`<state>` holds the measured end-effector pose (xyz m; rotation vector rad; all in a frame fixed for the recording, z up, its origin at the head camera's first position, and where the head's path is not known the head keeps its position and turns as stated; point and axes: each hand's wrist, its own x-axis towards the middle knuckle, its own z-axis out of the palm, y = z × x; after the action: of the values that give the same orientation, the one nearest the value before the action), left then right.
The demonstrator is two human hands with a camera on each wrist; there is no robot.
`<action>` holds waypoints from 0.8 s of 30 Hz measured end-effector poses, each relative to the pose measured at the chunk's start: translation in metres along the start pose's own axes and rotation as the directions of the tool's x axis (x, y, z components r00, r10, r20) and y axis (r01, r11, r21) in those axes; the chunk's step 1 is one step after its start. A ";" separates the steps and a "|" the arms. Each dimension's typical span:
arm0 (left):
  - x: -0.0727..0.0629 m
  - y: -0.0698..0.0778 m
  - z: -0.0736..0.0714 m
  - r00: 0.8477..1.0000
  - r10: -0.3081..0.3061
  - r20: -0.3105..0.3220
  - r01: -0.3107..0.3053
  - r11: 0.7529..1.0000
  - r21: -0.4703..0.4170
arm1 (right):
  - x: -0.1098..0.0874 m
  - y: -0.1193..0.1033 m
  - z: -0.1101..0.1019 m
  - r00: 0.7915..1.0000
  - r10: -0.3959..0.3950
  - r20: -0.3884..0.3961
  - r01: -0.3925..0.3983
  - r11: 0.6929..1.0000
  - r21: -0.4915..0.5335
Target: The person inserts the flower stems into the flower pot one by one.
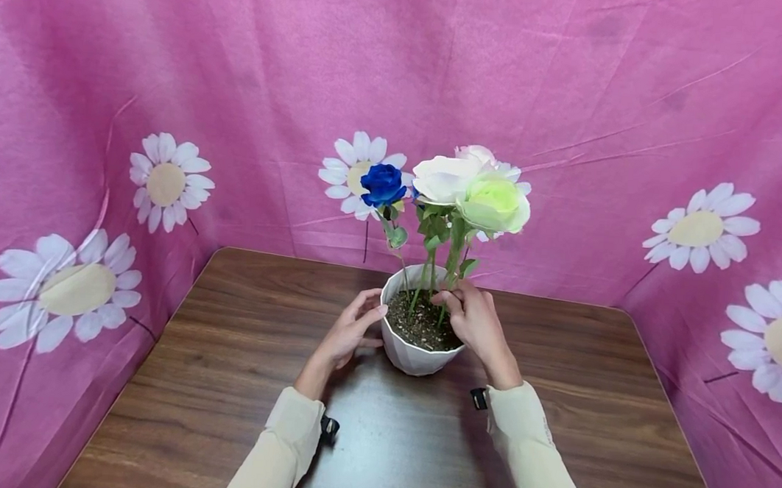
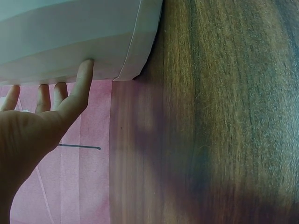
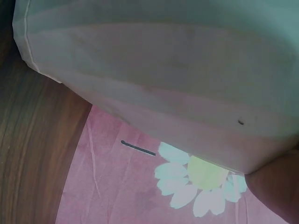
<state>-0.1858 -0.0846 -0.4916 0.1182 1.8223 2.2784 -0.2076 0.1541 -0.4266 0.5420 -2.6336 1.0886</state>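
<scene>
A white faceted pot (image 1: 418,360) filled with dark soil (image 1: 420,326) stands on the table. Several artificial roses rise from it: a blue rose (image 1: 384,185) at left, a white rose (image 1: 442,179), a pale pink one (image 1: 477,155) behind, and a green-and-white rose (image 1: 495,203) in front. My left hand (image 1: 346,334) touches the pot's left side with spread fingers, as the left wrist view also shows. Over the right rim, my right hand (image 1: 478,322) curls its fingers around the green-and-white rose's stem low near the soil; its fingertips are partly hidden.
The brown wooden table (image 1: 580,431) runs around the pot on all sides. Pink cloth (image 1: 273,83) printed with large white daisies hangs behind and at both sides of the table. Dark wrist straps show below both hands.
</scene>
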 end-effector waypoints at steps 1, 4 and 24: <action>0.000 0.000 0.000 1.000 -0.002 0.003 0.002 1.000 -0.002 | 0.000 -0.001 0.000 1.000 0.000 0.000 0.000 1.000 -0.009; 0.000 0.000 0.000 1.000 -0.003 -0.001 0.003 1.000 -0.005 | 0.001 -0.001 0.001 1.000 -0.011 0.000 0.011 0.999 -0.031; 0.002 0.004 -0.002 0.999 -0.029 -0.041 0.034 0.992 0.123 | -0.012 0.006 0.014 0.945 0.018 -0.325 0.049 0.979 0.197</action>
<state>-0.1890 -0.0872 -0.4883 0.0653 1.9706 2.1608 -0.2001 0.1509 -0.4442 0.3804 -2.2457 1.3250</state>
